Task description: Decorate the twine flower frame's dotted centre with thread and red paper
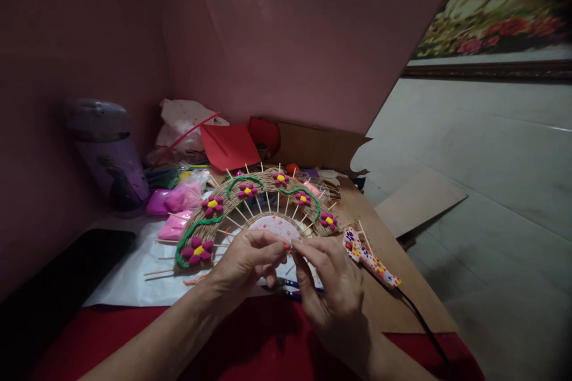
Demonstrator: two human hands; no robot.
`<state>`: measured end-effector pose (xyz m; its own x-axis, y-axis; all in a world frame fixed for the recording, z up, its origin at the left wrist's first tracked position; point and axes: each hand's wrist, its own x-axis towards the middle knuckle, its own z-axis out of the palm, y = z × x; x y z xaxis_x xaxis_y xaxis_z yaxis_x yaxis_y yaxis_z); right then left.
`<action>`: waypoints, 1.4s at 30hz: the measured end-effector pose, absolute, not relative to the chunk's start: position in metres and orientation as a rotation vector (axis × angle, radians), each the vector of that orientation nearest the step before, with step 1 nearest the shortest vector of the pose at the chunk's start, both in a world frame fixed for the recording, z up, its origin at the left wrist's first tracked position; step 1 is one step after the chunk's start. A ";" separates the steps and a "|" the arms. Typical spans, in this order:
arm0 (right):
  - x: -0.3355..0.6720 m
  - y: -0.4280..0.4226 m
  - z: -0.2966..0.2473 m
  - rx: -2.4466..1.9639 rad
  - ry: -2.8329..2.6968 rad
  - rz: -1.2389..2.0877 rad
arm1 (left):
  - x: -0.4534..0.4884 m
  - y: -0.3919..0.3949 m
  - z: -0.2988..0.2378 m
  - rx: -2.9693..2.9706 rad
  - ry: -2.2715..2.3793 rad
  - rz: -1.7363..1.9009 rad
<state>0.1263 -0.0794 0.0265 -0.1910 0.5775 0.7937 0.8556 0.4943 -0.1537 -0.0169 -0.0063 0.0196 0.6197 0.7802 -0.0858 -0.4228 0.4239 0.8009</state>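
Observation:
My left hand [257,256] and my right hand [326,274] meet fingertip to fingertip above the craft. A small orange-red piece [286,246] shows at the left fingertips; its kind is unclear. My right thumb and fingers are pinched right beside it, and what they hold is hidden. Behind them lies a fan-shaped twine weaving [214,230] on thin wooden sticks, with purple yellow-centred flowers [197,251] and green curling strands [196,227]. A pale dotted half-disc [274,226] forms its middle. Blue-handled scissors [292,294] lie beneath my hands, partly covered.
At right, a flower-patterned glue gun [373,265] with a black cord lies on cardboard [402,292]. A purple tumbler [109,161] stands left, near a dark flat object [71,268]. Pink bagged material [174,226] and a red sheet [230,146] lie behind on the table.

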 end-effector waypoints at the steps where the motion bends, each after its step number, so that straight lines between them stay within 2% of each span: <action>1: 0.127 -0.079 0.025 -1.193 -1.931 -0.471 | -0.017 -0.006 0.019 0.826 0.488 0.795; 7: 0.129 -0.081 0.019 -1.074 -2.019 -0.624 | -0.017 -0.005 0.017 0.789 0.486 0.804; 14: 0.122 -0.076 0.032 -1.017 -1.843 -0.316 | -0.017 -0.006 0.016 0.829 0.492 0.758; 30: 0.120 -0.074 0.019 -1.033 -1.748 -0.151 | -0.016 -0.008 0.017 0.887 0.526 0.741; 42: 0.126 -0.071 0.022 -1.007 -1.615 0.365 | -0.017 -0.009 0.023 0.866 0.517 0.651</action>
<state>0.1257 -0.0711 0.0217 0.0077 0.7641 0.6450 0.4130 0.5850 -0.6980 -0.0167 -0.0094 0.0231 0.6938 0.7040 -0.1517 -0.3073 0.4800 0.8217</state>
